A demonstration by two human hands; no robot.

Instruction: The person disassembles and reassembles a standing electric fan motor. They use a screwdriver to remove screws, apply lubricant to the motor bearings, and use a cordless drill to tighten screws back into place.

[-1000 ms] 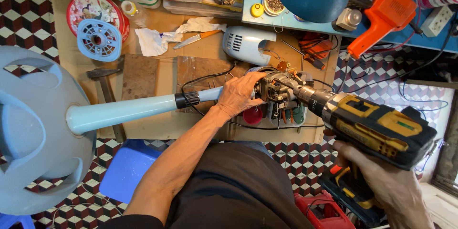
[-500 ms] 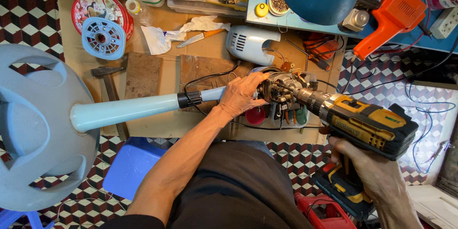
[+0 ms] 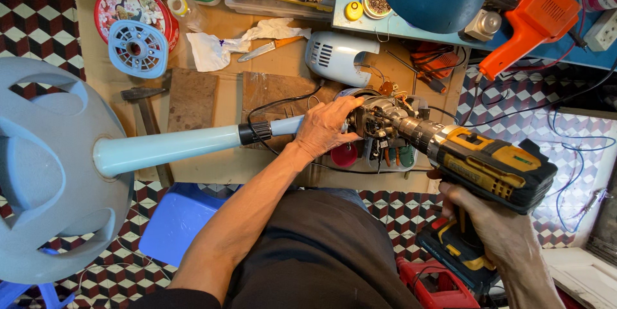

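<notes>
Both hands work: my left hand (image 3: 326,130) grips the fan motor (image 3: 376,122) atop its pole (image 3: 168,148) over the cardboard, my right hand (image 3: 491,228) clenches the drill (image 3: 488,166), whose bit could slip and snag wires.

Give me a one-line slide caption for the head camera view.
Left hand steadies a fan motor on its pale blue stand pole while the right hand presses a yellow cordless drill into it.
</notes>
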